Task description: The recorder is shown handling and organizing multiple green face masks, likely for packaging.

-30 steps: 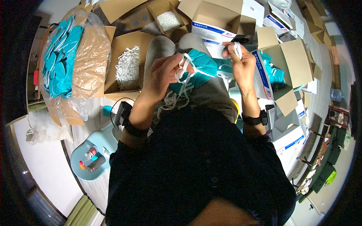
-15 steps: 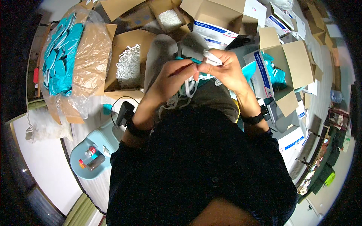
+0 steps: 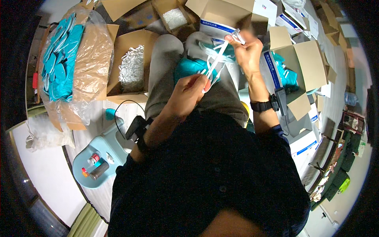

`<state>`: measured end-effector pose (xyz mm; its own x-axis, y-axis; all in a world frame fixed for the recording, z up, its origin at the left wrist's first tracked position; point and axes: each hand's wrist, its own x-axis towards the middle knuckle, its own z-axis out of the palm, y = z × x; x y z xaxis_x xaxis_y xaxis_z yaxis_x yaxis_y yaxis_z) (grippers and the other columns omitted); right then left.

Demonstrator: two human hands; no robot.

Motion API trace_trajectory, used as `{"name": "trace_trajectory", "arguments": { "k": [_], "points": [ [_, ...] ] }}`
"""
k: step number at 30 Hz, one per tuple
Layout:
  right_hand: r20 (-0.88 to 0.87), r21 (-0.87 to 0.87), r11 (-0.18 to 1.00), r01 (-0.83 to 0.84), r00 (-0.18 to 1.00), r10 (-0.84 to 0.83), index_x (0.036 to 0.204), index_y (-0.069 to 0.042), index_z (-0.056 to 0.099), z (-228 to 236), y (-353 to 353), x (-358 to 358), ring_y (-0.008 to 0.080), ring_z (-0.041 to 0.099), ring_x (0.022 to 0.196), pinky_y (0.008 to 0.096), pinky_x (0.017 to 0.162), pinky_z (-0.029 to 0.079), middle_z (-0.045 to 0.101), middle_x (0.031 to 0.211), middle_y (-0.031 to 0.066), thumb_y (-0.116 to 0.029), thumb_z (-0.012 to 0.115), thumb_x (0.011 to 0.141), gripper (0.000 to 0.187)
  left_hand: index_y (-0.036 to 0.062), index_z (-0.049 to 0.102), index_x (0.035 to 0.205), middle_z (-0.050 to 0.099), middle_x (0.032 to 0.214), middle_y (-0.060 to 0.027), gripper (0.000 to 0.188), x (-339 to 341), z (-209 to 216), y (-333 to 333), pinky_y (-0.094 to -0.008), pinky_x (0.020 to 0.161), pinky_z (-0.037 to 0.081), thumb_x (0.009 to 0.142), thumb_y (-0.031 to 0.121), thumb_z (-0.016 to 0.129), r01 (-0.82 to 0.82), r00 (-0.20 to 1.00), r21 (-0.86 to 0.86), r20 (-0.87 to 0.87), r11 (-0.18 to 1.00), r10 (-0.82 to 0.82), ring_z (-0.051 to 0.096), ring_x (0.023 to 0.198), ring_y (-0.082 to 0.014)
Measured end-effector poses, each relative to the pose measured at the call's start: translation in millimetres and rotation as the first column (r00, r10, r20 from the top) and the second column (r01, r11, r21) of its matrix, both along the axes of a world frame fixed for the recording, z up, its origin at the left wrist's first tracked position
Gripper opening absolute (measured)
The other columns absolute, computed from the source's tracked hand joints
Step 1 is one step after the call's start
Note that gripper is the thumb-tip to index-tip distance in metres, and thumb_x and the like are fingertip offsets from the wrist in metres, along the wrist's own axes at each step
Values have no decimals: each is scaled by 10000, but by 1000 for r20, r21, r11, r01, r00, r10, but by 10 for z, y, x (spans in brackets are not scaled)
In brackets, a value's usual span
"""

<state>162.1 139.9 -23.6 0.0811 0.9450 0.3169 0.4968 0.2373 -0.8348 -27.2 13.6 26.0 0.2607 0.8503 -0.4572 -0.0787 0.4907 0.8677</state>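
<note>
Over the lap, a bundle of white straps (image 3: 216, 59) runs taut between the two hands. The left hand (image 3: 185, 94) pinches its lower end between thumb and fingers, and the right hand (image 3: 249, 54) grips the upper end, some of its fingers blurred. Under the straps a teal mask (image 3: 188, 69) lies across the thighs, just ahead of the left hand — beside it is a pale teal-and-white shape (image 3: 227, 59), too blurred to make out.

Printing shows on several cartons. The open carton (image 3: 312, 65) at the right, with teal masks (image 3: 290, 79) inside, bears a blue band with white characters down its near side. The open carton ahead (image 3: 227, 15) carries a similar blue band, partly covered by the right hand. A white box (image 3: 303, 144) lower right has a blue stripe, its lettering too small to read. In a light blue tray (image 3: 83, 158) at the left lies a bottle (image 3: 94, 158) with a red label. Beyond it stand a brown box of white loops (image 3: 132, 67) and a clear bag (image 3: 83, 106) of teal pieces (image 3: 63, 59).
</note>
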Motion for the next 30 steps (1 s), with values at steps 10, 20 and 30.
{"name": "trace_trajectory", "arguments": {
  "k": [10, 20, 30],
  "points": [
    [-190, -154, 983, -104, 979, 74, 705, -36, 631, 78, 37, 310, 42, 447, 582, 224, 521, 378, 575, 627, -28, -165, 754, 785, 196, 70, 523, 811, 454, 679, -14, 262, -112, -319, -589, -261, 508, 315, 976, 224, 390, 154, 971, 692, -238, 705, 22, 415, 591, -118],
    [-498, -153, 891, -428, 812, 304, 788, -57, 615, 526, -611, 121, 22, 447, 569, 181, 523, 322, 561, 637, -37, -194, 659, 878, 170, 66, 581, 790, 382, 601, 26, 324, -79, -389, -206, -252, 503, 307, 969, 220, 358, 13, 935, 121, 349, 993, -55, 383, 533, -85],
    [-660, -145, 935, -324, 736, 153, 755, -80, 503, 609, -833, 326, 41, 307, 450, 200, 447, 228, 488, 567, 5, -272, 520, 941, 268, 38, 668, 936, 546, 595, -20, 284, -332, -713, 20, -283, 542, 427, 932, 283, 525, -60, 931, 330, -323, 942, 173, 520, 543, -144]
  ]
}}
